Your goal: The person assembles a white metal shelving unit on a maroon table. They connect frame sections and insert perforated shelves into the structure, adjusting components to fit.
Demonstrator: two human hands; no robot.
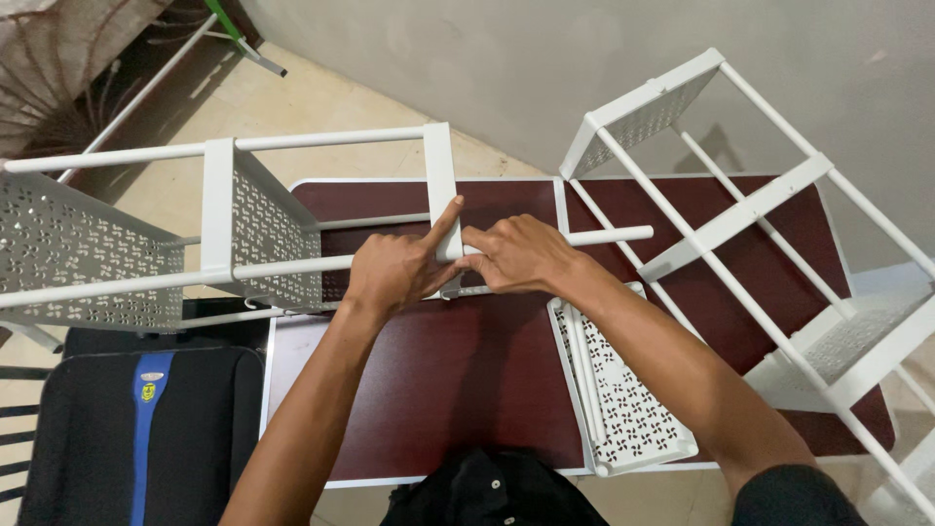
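Nearest the camera, a loose perforated white shelf panel (623, 399) is laid flat on the dark red tabletop (458, 390). Farther off, a white bracket (443, 190) of the white metal rack (234, 234) is pinched between the left hand (399, 268), forefinger stretched up along it, and the right hand (516, 255), fingers closed on its lower end. A second white rack frame (760, 205) is stood at the right.

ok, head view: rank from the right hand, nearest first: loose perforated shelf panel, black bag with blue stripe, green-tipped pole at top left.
From the right hand:
1. Loose perforated shelf panel, on the table just right of and below the hand.
2. Black bag, lower left, off the table.
3. Green-tipped pole, top left, on the floor.
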